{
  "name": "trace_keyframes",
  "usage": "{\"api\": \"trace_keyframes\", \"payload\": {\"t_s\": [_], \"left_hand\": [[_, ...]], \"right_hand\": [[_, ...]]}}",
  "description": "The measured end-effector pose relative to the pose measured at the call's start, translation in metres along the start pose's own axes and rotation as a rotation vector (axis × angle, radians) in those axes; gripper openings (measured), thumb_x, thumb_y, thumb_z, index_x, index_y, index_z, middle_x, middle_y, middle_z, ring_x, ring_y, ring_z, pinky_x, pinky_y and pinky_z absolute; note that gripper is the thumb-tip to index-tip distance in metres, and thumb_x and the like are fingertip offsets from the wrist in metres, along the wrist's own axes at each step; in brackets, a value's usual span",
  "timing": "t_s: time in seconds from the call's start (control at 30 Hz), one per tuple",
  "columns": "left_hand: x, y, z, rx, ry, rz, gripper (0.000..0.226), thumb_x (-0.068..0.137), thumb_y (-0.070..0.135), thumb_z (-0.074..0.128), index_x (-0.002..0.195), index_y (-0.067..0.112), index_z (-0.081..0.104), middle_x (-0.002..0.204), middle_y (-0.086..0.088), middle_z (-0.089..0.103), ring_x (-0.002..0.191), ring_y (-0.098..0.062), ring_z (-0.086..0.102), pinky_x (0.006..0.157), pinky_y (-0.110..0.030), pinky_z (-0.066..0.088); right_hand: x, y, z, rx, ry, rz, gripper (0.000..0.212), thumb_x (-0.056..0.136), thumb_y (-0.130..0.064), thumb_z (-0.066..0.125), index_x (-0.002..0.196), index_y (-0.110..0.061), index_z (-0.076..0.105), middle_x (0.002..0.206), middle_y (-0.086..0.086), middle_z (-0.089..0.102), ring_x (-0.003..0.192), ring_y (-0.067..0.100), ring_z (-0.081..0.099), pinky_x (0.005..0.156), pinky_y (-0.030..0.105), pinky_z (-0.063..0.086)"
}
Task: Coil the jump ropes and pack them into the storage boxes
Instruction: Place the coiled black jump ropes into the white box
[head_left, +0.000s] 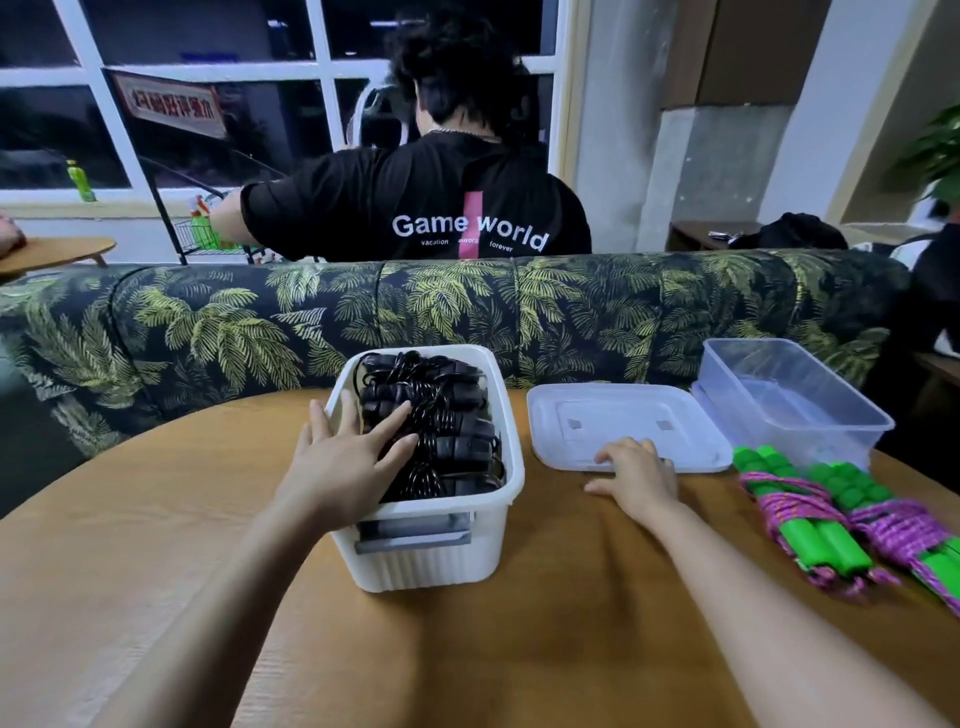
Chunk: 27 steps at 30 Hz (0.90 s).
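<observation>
A white storage box (483, 551) stands on the round wooden table (545, 649), packed with several coiled black jump ropes (447, 441). My left hand (348, 462) lies flat with spread fingers over the box's left rim and on the black ropes. My right hand (636, 480) rests on the table, its fingertips on the near edge of a clear lid (623, 423). A clear box (789, 400) with nothing visible in it stands at the right. In front of it lie two coiled ropes with green handles and purple cord (810, 525) (904, 530).
A sofa with a palm-leaf print (467, 312) runs behind the table. A person in a black T-shirt (415, 208) sits beyond it, back turned. The table's near half is bare wood.
</observation>
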<state>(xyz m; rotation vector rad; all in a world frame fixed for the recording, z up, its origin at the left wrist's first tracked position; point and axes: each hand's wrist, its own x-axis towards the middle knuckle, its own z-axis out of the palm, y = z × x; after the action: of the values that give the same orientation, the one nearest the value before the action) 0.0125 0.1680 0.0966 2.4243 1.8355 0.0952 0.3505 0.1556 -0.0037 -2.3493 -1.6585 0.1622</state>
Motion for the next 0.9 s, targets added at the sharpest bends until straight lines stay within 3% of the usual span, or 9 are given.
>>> {"api": "trace_keyframes", "payload": {"t_s": [0.2,0.3,0.43,0.53,0.67,0.8,0.9], "left_hand": [[0.003,-0.001,0.000,0.011,-0.023,0.027,0.053,0.096,0.066,0.007,0.148,0.058,-0.002,0.164,-0.010,0.011,0.148,-0.044,-0.008,0.118,-0.051,0.010],[0.001,-0.001,-0.001,0.010,-0.046,0.030,0.052,0.100,0.062,0.012,0.149,0.057,-0.001,0.165,-0.009,0.009,0.148,-0.044,-0.010,0.118,-0.051,0.009],[-0.003,0.003,-0.005,0.006,-0.072,0.039,0.052,0.100,0.061,0.015,0.150,0.055,0.003,0.165,-0.007,0.007,0.148,-0.044,-0.011,0.118,-0.052,0.010],[-0.013,0.013,-0.006,0.006,-0.084,0.062,0.052,0.100,0.060,0.017,0.151,0.055,0.005,0.165,-0.007,0.007,0.148,-0.043,-0.012,0.118,-0.051,0.010],[-0.031,0.036,-0.004,-0.004,-0.091,0.102,0.054,0.099,0.062,0.016,0.152,0.053,0.005,0.165,-0.008,0.006,0.147,-0.044,-0.014,0.119,-0.051,0.006],[-0.053,0.063,0.003,-0.009,-0.086,0.110,0.059,0.098,0.063,0.011,0.154,0.046,0.004,0.165,-0.013,0.006,0.146,-0.049,-0.013,0.119,-0.053,0.001],[-0.063,0.072,-0.003,-0.227,-0.036,0.101,0.062,0.099,0.064,0.015,0.155,0.039,0.019,0.163,-0.010,0.019,0.148,-0.045,-0.005,0.119,-0.050,0.002]], "right_hand": [[0.013,0.004,0.004,0.056,0.063,-0.008,0.020,0.082,-0.045,0.075,0.080,-0.031,0.062,0.092,-0.009,0.067,0.107,0.019,0.052,0.084,0.037,0.031],[0.012,-0.001,-0.004,0.136,0.214,-0.048,0.021,0.085,-0.037,0.074,0.076,-0.023,0.061,0.081,-0.012,0.060,0.095,0.020,0.053,0.078,0.035,0.029],[0.005,-0.010,-0.034,0.415,0.410,-0.093,0.024,0.083,-0.027,0.077,0.070,-0.021,0.057,0.067,-0.011,0.050,0.077,0.022,0.050,0.068,0.035,0.034],[0.001,-0.017,-0.063,0.636,0.481,-0.119,0.023,0.081,-0.023,0.079,0.069,-0.023,0.059,0.070,-0.006,0.056,0.069,0.021,0.051,0.064,0.039,0.040],[-0.019,-0.032,-0.112,0.799,0.567,-0.208,0.012,0.084,-0.015,0.076,0.078,-0.016,0.065,0.071,-0.002,0.058,0.068,0.016,0.048,0.064,0.033,0.040],[-0.049,-0.055,-0.167,0.898,0.617,-0.336,0.005,0.089,-0.012,0.071,0.088,-0.012,0.065,0.079,-0.008,0.060,0.069,0.002,0.052,0.067,0.011,0.041],[-0.072,-0.070,-0.200,1.095,0.657,-0.413,0.018,0.094,-0.006,0.063,0.086,-0.021,0.057,0.078,-0.015,0.059,0.067,-0.012,0.053,0.069,0.008,0.040]]}}
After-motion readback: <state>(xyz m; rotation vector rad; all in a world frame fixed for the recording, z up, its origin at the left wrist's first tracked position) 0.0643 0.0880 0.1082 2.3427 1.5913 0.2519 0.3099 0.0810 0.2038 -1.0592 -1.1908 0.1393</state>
